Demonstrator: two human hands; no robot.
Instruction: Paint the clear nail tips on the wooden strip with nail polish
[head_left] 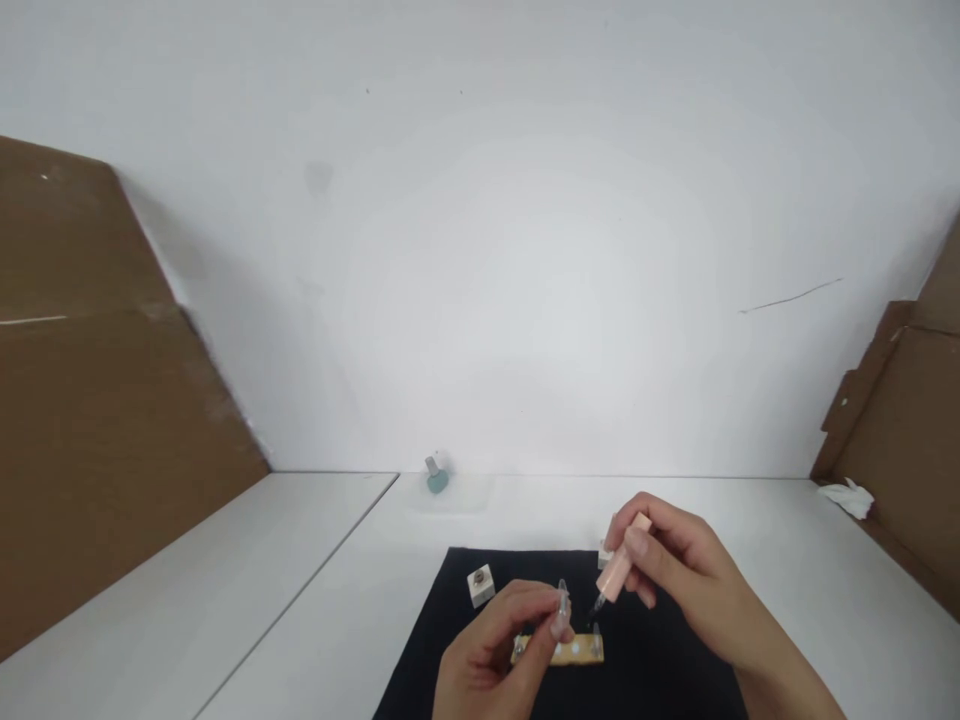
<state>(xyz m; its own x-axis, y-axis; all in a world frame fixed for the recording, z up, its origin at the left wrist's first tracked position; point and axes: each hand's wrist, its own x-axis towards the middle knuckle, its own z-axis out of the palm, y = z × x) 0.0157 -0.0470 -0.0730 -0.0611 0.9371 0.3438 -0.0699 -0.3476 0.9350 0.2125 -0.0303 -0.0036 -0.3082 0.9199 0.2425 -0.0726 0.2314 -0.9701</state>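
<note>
Pink, slim and straight-sided, the brush handle (622, 565) sits in the right hand (671, 560), whose grip is closed on it, thumb on the near side. The hold is on the handle's upper part, so its lower end and the dark, narrow brush tip (597, 606) stick out below the fingers. Its long axis slants: the top leans up to the right, and the tip points down and left over the flat black mat (660, 660).

Clear, small and glossy, a nail-shaped piece (563, 602) is pinched at the very fingertips of the left hand (491, 650), that grip closed too. Its slender end points up, its long axis nearly upright, and a gap parts it from the brush tip.

Under the hands, a flat yellow strip (577, 656) lies left to right, roughly in line with the mat's far edge, its left part partly covered by the left hand. White round spots (576, 649) show on it, and a clear upright piece (597, 641) stands near its right end; whether the brush tip touches that piece, I cannot tell. Near the mat's far left corner sits a white block (481, 593). Close to the far edge of the white surface (315, 580) is a rounded teal bottle (437, 482), its grey cap (431, 465) tilted left
</note>
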